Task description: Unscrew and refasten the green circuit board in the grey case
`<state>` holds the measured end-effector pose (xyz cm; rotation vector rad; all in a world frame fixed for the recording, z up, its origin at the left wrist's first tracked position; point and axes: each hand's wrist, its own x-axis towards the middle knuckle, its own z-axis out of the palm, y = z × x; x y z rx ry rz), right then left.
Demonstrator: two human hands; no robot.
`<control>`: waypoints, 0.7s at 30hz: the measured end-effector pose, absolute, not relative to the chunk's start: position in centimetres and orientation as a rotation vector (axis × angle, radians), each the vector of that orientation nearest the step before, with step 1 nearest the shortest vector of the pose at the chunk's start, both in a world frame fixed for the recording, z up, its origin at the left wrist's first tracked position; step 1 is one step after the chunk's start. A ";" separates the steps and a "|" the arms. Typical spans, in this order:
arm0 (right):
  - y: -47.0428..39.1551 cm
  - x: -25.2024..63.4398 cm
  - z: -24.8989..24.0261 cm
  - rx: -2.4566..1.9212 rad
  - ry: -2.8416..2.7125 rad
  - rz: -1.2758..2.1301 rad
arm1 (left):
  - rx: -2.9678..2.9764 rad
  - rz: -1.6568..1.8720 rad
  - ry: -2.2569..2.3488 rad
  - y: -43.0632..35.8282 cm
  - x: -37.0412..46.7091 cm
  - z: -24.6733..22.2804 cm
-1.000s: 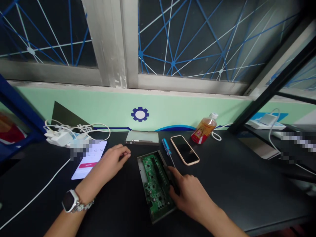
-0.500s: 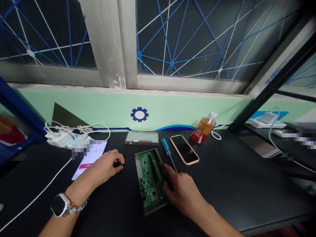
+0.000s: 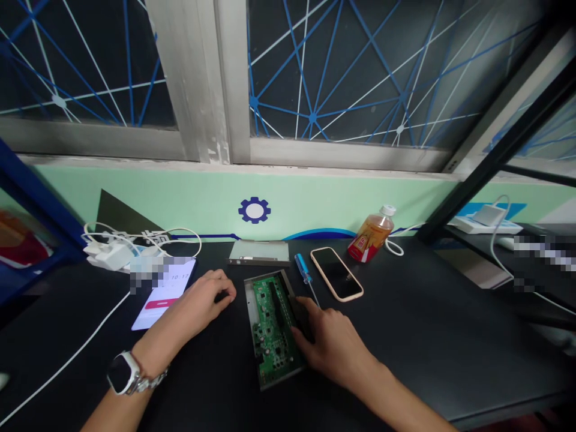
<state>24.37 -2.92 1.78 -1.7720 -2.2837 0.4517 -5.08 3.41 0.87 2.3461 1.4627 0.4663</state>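
A green circuit board (image 3: 270, 324) lies in a shallow metal tray on the black table, in the middle. My right hand (image 3: 330, 336) grips a dark part at the tray's right side between thumb and fingers. To the tray's left, my left hand (image 3: 211, 300) hovers over or rests on the table with curled fingers; whether a small thing is in them is hidden. A blue screwdriver (image 3: 303, 269) lies just right of the tray, its shaft tip near my right hand. Behind the tray is a flat metal cover (image 3: 258, 252).
A phone with a pale case (image 3: 337, 274) lies right of the screwdriver, a drink bottle (image 3: 369, 235) behind it. A lit tablet or phone (image 3: 157, 306) lies under my left forearm. White chargers and cables (image 3: 114, 255) crowd the back left; a black frame (image 3: 477, 144) stands at right.
My left hand has moved slightly right, towards the tray. My right hand has shifted a little left on the dark part, and the tray has moved very slightly.
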 end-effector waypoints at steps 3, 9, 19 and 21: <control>-1.0 25.9 2.8 -1.747 -2.156 0.565 | 2.276 0.609 1.392 3.0 -3.6 2.0; 4.0 27.9 2.1 -1.885 -2.173 0.553 | 2.122 0.816 1.316 2.3 -1.0 2.3; 5.9 28.1 4.3 -1.458 -1.799 1.381 | 1.380 1.181 1.190 2.3 1.0 0.3; 6.5 27.7 6.2 -1.234 -1.702 1.395 | 1.123 1.244 1.100 2.3 1.2 0.4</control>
